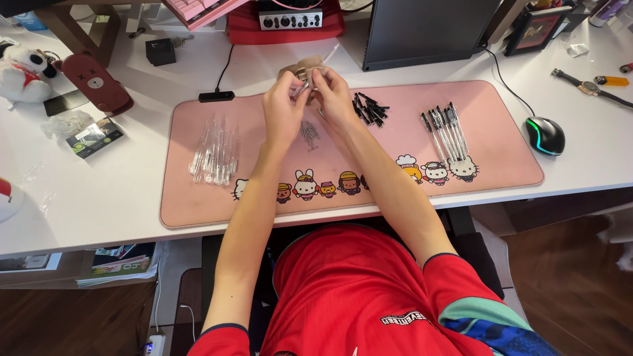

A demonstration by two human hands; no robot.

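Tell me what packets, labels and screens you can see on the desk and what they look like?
Monitor: back centre of the white desk, a dark flat panel seen from behind.
Small packet: left of the pink mat, a flat rectangle, dark with green and white.
Clear wrapper: beside that packet, crumpled and see-through.
Framed picture: back right, black frame, reddish inside.

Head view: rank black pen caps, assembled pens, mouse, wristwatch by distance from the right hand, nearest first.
From the right hand:
1. Black pen caps, just to its right on the mat.
2. Assembled pens, farther right on the mat.
3. Mouse, off the mat's right edge.
4. Wristwatch, far right.
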